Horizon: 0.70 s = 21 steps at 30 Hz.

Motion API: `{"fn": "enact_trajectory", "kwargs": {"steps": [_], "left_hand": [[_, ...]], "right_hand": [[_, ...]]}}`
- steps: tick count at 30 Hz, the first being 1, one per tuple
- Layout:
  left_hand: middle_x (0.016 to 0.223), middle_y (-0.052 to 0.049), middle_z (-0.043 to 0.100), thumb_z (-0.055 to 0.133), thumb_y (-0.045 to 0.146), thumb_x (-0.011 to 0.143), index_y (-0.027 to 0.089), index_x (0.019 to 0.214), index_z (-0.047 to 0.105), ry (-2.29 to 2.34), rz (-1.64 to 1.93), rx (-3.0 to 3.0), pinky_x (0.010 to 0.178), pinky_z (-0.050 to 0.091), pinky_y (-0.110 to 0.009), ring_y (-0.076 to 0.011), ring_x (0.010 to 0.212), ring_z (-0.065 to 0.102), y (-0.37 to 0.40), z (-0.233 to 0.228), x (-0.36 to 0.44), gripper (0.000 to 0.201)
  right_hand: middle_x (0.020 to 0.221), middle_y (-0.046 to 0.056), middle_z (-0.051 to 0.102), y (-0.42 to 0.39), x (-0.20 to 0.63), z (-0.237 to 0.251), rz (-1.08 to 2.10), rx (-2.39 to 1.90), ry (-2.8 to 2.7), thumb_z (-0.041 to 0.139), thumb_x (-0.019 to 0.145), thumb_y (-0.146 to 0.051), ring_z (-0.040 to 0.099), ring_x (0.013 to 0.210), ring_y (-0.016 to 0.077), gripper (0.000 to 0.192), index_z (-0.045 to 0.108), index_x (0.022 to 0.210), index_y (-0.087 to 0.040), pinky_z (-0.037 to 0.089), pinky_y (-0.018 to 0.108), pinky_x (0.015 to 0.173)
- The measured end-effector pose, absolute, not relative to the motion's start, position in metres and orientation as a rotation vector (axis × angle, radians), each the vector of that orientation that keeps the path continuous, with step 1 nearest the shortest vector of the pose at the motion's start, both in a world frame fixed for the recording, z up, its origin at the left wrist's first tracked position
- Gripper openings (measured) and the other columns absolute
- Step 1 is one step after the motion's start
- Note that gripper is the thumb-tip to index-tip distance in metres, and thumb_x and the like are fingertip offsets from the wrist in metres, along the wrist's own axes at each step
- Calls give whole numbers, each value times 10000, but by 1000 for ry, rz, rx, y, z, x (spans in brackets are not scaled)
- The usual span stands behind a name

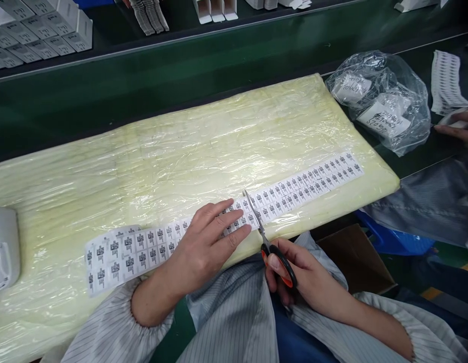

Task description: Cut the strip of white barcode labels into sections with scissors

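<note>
A long white strip of printed labels (pixel 150 247) lies across a yellow pad wrapped in clear film (pixel 173 151). My left hand (pixel 203 247) rests flat on the strip near its middle, fingers stretched out and slightly apart. In my right hand (pixel 294 267) is a pair of scissors (pixel 269 244) with black and orange handles. Their blades lie across the strip's width just right of my left fingertips. The strip runs on to the right beyond the blades; whether it is cut through there I cannot tell. At its left end the strip curls and overlaps itself.
A clear plastic bag (pixel 385 101) with handwritten paper slips sits by the pad's right corner. White boxes (pixel 41 30) are stacked at upper left. A co-worker's hand (pixel 460 126) is at the right, near another label sheet (pixel 445 83). A white device (pixel 5 247) stands at the left.
</note>
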<state>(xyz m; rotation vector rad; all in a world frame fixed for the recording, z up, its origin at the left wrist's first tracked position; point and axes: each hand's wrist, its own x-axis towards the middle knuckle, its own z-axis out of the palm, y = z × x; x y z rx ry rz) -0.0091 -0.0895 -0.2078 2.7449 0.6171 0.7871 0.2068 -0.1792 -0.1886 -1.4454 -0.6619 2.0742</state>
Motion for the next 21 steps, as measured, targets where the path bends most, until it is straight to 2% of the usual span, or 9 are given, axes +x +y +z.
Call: {"fn": "enact_trajectory", "kwargs": {"steps": [11, 21], "left_hand": [[1293, -164, 638, 640, 43, 906, 137, 1256, 638, 600, 757, 2738, 1045, 449, -533, -362, 1364, 484, -91, -209, -10, 363], [1303, -167, 641, 632, 50, 908, 149, 1266, 632, 621, 741, 2742, 1048, 440, -535, -362, 1366, 489, -92, -209, -12, 372]], "right_hand": [[665, -41, 601, -183, 206, -193, 2062, -1396, -663, 649, 775, -798, 492, 456, 46, 639, 476, 826, -185, 369, 181, 451], [619, -52, 581, -180, 207, -191, 2032, -1467, -714, 628, 781, -804, 466, 418, 54, 630, 447, 778, -201, 328, 191, 426]]}}
